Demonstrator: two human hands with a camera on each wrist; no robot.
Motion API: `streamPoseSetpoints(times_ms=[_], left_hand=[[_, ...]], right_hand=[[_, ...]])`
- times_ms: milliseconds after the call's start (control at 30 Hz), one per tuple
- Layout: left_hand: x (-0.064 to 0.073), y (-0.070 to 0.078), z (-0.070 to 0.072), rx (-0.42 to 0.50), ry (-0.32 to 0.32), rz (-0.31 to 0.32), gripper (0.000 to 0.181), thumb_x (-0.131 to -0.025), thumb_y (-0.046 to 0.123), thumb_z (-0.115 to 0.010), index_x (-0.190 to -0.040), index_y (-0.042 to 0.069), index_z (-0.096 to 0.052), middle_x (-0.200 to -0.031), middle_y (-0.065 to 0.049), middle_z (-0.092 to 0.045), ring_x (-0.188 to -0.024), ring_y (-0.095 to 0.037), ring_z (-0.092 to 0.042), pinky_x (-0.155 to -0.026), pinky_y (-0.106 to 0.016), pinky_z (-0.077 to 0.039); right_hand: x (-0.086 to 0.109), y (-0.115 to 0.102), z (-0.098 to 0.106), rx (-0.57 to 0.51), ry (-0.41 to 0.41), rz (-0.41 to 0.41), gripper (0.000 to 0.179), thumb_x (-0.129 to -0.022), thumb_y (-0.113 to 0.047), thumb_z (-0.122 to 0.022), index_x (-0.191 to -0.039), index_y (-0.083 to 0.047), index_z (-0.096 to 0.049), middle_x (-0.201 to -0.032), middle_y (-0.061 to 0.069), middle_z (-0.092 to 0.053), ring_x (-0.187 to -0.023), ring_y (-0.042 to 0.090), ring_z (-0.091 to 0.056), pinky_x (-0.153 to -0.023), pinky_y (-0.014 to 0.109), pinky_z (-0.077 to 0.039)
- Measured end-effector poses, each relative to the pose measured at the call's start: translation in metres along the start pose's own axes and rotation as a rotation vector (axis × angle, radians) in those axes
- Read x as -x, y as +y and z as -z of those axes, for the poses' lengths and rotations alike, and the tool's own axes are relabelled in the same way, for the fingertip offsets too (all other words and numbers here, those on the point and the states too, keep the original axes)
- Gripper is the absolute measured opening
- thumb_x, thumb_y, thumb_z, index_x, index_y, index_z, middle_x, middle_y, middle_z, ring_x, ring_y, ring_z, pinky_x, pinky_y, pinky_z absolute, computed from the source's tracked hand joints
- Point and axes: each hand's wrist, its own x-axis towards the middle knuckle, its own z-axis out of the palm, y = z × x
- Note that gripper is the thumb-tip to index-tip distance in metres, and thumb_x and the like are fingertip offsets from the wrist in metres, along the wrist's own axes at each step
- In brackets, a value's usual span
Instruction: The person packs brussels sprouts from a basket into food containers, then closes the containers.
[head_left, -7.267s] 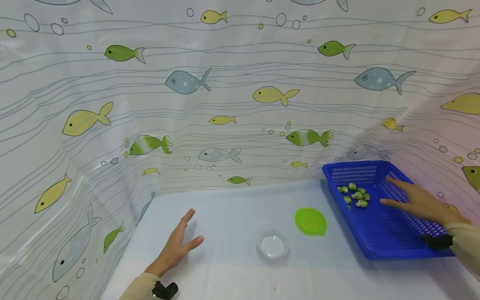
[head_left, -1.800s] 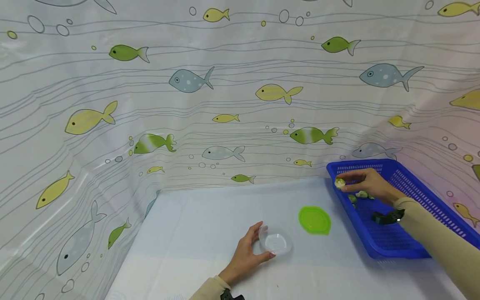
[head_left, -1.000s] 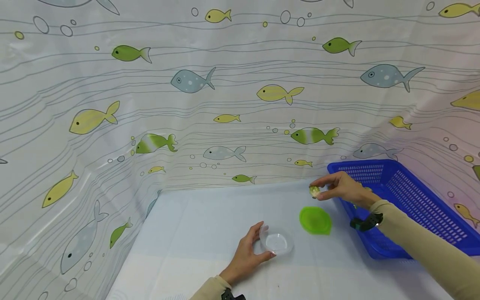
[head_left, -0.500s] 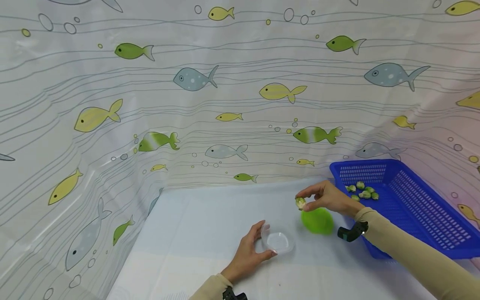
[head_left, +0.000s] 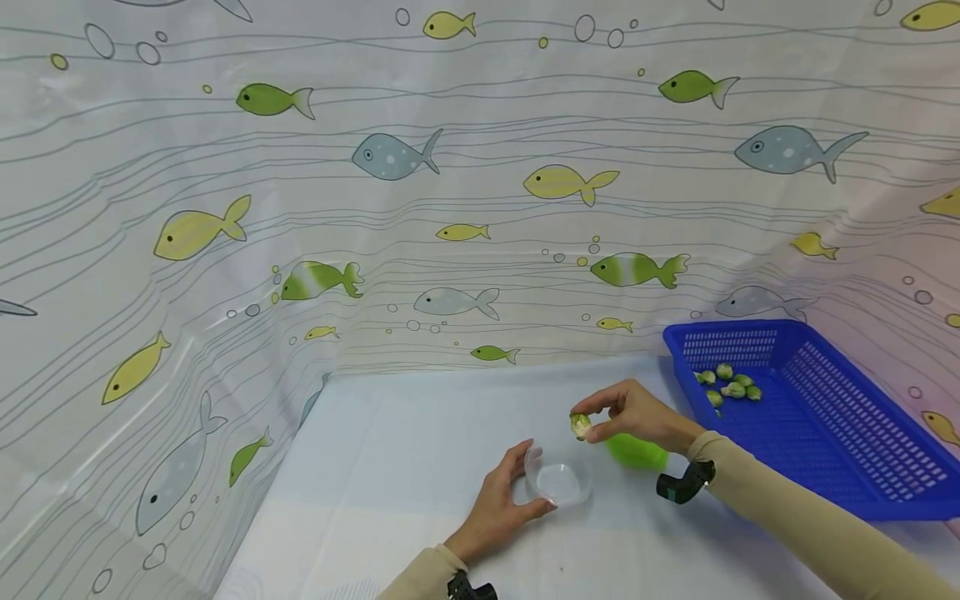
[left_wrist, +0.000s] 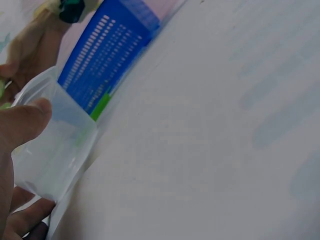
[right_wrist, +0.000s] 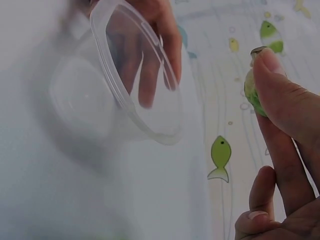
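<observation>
A clear plastic container (head_left: 558, 483) stands on the white table, and my left hand (head_left: 495, 504) grips its side between thumb and fingers. In the left wrist view the thumb (left_wrist: 30, 122) presses the container wall (left_wrist: 62, 150) near the rim. My right hand (head_left: 633, 414) pinches a Brussels sprout (head_left: 581, 426) just above the container's far right side. The right wrist view shows this sprout (right_wrist: 254, 90) between thumb and fingers, apart from the container rim (right_wrist: 117, 92). Under the right hand lies a green lid (head_left: 637, 451), partly hidden by it.
A blue perforated basket (head_left: 817, 425) stands at the right of the table, with several Brussels sprouts (head_left: 733, 389) at its far left end. A curtain printed with fish (head_left: 465, 183) rises behind the table and along both sides.
My right hand has carried the Brussels sprout out of the basket, leftward and down over the lid to the container. My left hand, earlier apart from the container, has taken hold of it and stayed there.
</observation>
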Motion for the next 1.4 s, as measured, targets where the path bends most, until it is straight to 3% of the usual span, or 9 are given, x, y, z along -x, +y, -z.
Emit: streamPoseSetpoints(times_ms=[300, 533, 767, 1400], left_hand=[[0.0, 0.0, 0.0, -0.018, 0.005, -0.017, 0.091, -0.088, 0.027, -0.089, -0.159, 0.001, -0.038, -0.154, -0.015, -0.059, -0.134, -0.032, -0.065, -0.117, -0.038, -0.048], [0.0, 0.0, 0.0, -0.019, 0.008, -0.018, 0.091, -0.087, 0.025, -0.089, -0.159, 0.001, -0.039, -0.154, -0.015, -0.059, -0.134, -0.031, -0.065, -0.117, -0.038, -0.047], [0.0, 0.0, 0.0, -0.007, -0.004, -0.01, 0.09, -0.088, 0.025, -0.089, -0.159, 0.003, -0.038, -0.156, -0.014, -0.058, -0.135, -0.031, -0.064, -0.117, -0.04, -0.047], [0.001, 0.001, 0.001, 0.001, -0.002, -0.022, 0.091, -0.088, 0.027, -0.088, -0.159, 0.001, -0.038, -0.152, -0.016, -0.06, -0.135, -0.029, -0.064, -0.118, -0.035, -0.045]], right_hand=[[-0.001, 0.004, -0.018, 0.006, 0.004, -0.019, 0.037, -0.084, -0.022, -0.091, -0.119, -0.012, -0.082, -0.121, 0.004, -0.08, -0.12, 0.025, -0.063, -0.105, 0.053, -0.044], [-0.002, 0.009, -0.03, 0.022, 0.003, 0.001, 0.039, -0.082, -0.021, -0.092, -0.118, -0.011, -0.082, -0.119, 0.004, -0.081, -0.117, 0.025, -0.064, -0.098, 0.043, -0.049], [-0.003, 0.013, -0.04, 0.08, 0.02, -0.014, 0.035, -0.079, -0.025, -0.095, -0.112, -0.021, -0.085, -0.115, -0.002, -0.081, -0.118, 0.023, -0.059, -0.106, 0.055, -0.041], [-0.009, 0.022, -0.061, 0.209, 0.059, 0.028, 0.035, -0.074, -0.027, -0.098, -0.107, -0.024, -0.086, -0.106, -0.009, -0.082, -0.108, 0.015, -0.058, -0.097, 0.044, -0.041]])
